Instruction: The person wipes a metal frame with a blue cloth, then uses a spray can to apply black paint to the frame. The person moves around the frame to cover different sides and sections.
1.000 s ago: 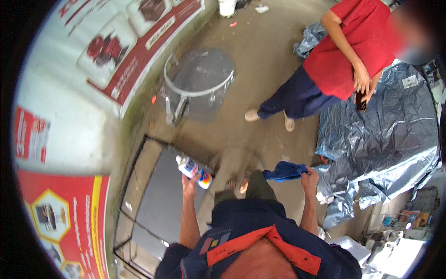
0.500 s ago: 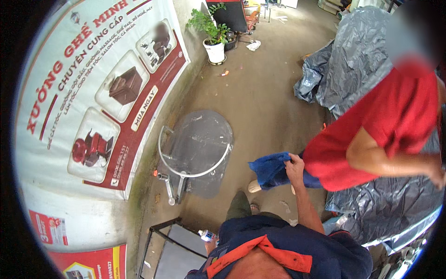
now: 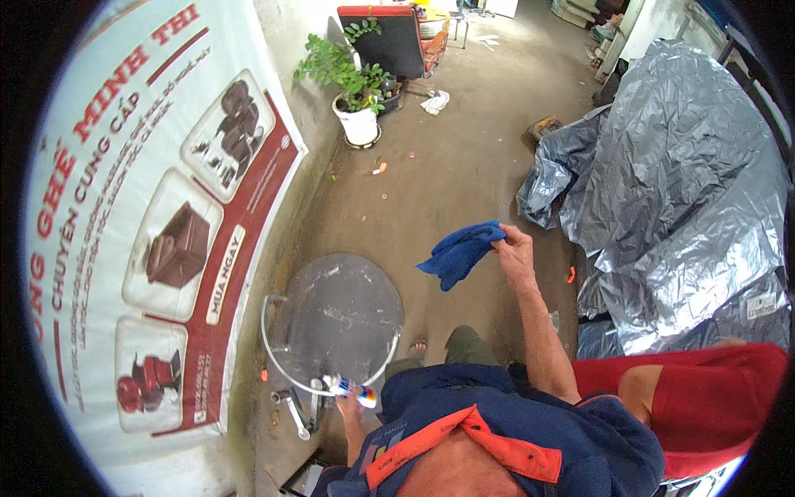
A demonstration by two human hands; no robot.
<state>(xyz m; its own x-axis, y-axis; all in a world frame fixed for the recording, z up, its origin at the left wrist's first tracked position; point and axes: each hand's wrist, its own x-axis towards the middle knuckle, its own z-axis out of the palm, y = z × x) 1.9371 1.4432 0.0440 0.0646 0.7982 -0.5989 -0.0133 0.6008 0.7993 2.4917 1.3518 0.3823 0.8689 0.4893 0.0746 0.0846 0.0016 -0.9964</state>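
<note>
My right hand (image 3: 517, 255) is closed on a corner of a blue cloth (image 3: 462, 255), which hangs folded to the left, held out ahead of me above the floor. Lower left, my left hand (image 3: 351, 407) grips a small white bottle or can (image 3: 354, 390) with blue and orange-red markings; its exact kind cannot be made out. The bottle overlaps the near edge of a metal ring (image 3: 267, 340) in the view. Inside and beyond that ring shows a round dark disc (image 3: 338, 306) with pale scuffs. A metal bracket (image 3: 291, 414) sticks out on the ring's near side.
Along the left wall hangs a large banner (image 3: 178, 248). A potted plant (image 3: 358, 124) stands ahead, before a red and black chair (image 3: 389, 41). Silver-grey sheeting (image 3: 671, 190) covers a heap at right. A person in a red shirt (image 3: 704, 398) is close at lower right.
I have moved forward along the floor. My right hand carries the blue cloth further ahead, and my left hand has swung the bottle out over the ring. The person in red has passed to lower right.
</note>
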